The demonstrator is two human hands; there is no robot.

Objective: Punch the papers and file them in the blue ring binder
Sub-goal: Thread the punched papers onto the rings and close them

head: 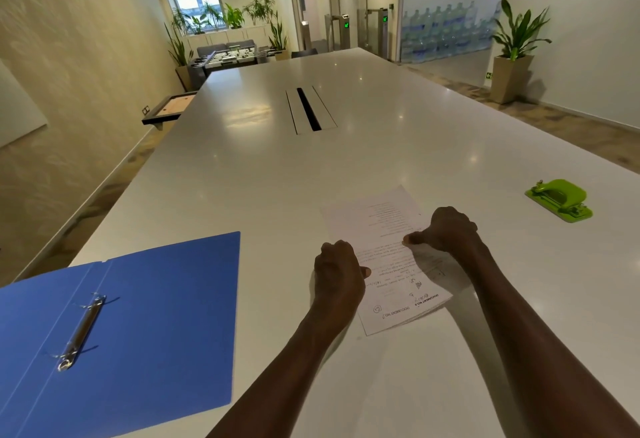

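A thin stack of printed papers [377, 226] lies on the white table [263, 174] in front of me, its text upside down to me. My left hand [337, 273] pinches the stack's left edge. On the right edge my right hand [446, 230] grips it with thumb on top. The blue ring binder [166, 316] lies open flat at the near left, its metal ring mechanism [81, 332] with the rings apart. A green hole punch [559, 199] sits at the right, about a hand's width beyond the papers.
A cable slot [310, 110] runs along the table's middle, farther off. The table's left edge drops to the floor beside a wall. Potted plants [516, 36] and a foosball table [228, 55] stand far behind.
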